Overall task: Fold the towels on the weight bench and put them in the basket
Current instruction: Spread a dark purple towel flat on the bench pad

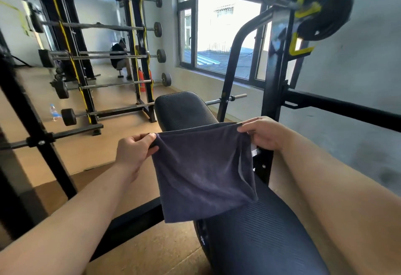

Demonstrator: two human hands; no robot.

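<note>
A dark purple-grey towel (201,170) hangs doubled over in the air above the black ribbed weight bench (256,235). My left hand (134,151) pinches its upper left corner. My right hand (260,133) pinches the upper right corner, where two layers of cloth meet. The towel's lower edge drapes down to about the bench pad's left side. No basket is in view.
The bench's rack uprights (275,75) and a loaded barbell plate (327,9) stand right behind the towel. A barbell rack (138,57) stands on the wooden floor at left, with a water bottle (54,112) near it. A person sits far back by the wall.
</note>
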